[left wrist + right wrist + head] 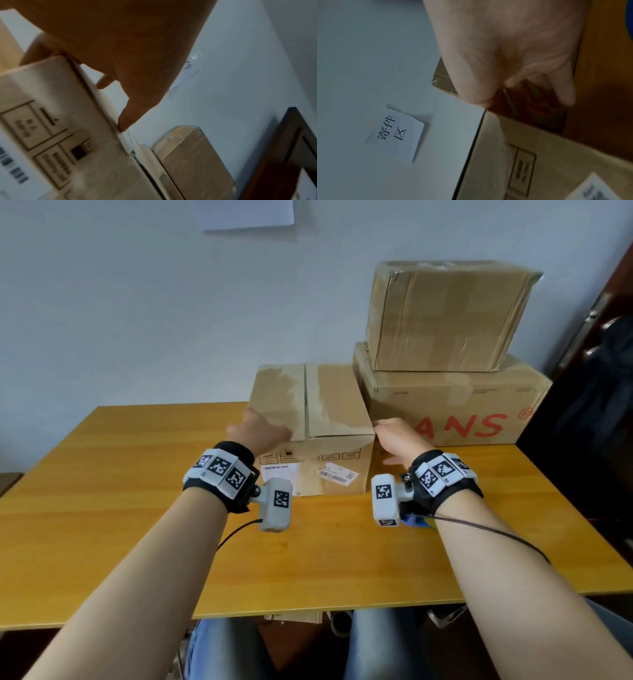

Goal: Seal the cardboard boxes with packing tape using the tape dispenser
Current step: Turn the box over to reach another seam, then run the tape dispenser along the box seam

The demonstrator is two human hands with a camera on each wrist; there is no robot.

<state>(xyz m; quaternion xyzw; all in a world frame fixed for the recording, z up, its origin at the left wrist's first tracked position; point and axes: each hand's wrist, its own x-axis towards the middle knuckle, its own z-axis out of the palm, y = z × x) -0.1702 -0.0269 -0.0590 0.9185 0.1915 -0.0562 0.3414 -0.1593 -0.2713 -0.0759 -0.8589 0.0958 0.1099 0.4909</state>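
Note:
A small cardboard box (329, 419) stands mid-table with its top flaps down and the centre seam showing. My left hand (260, 433) lies over its top left front corner. In the left wrist view, the straight fingers (126, 119) touch the top edge of the small box (51, 121). My right hand (397, 440) is against the box's right side, its fingers reaching into the gap beside the bigger box; the tips are hidden. A blue and yellow thing (419, 522) lies on the table under my right wrist, mostly hidden. Neither hand holds anything.
Two taped boxes are stacked at the back right: a large one with red letters (462, 405) and a smaller one (445, 316) on top. The wooden table (137, 508) ends close to my lap. A dark door (599, 371) stands at the right, and a paper sign (395, 134) hangs on the wall.

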